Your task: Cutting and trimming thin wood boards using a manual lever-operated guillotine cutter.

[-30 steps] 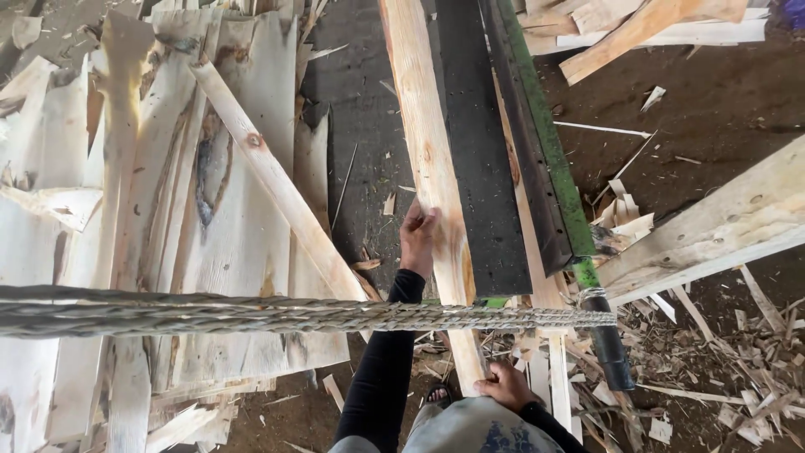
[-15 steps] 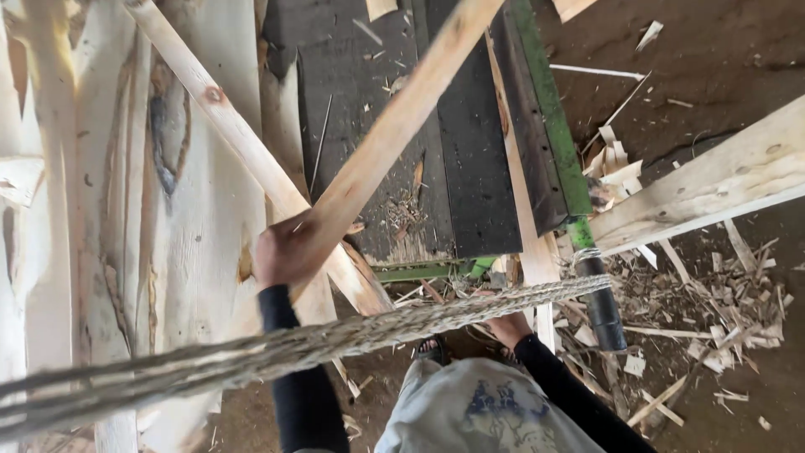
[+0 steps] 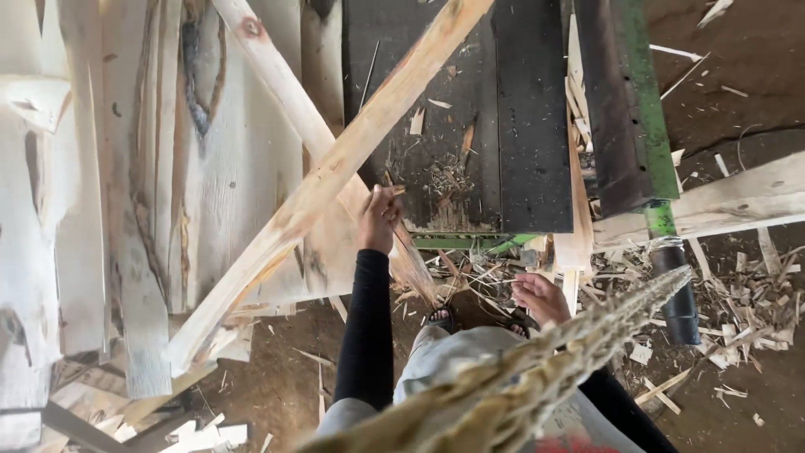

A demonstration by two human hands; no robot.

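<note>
A long pale plank lies slanted, its upper end over the dark machine bed and its lower end on the pile of slabs at the left. My left hand, in a black sleeve, is just right of that plank, fingers loose, holding nothing and resting against a thinner knotty slat that crosses under it. My right hand hangs low by my hip, palm open and fingers apart, above wood scraps.
A green rail and black roller edge the machine on the right. A thick beam juts in from the right. Splinters and offcuts litter the dirt floor. A braided straw edge crosses the foreground.
My left hand swung the long plank off the machine bed leftward onto the slab pile and let go of it. My right hand stayed low by my hip.
</note>
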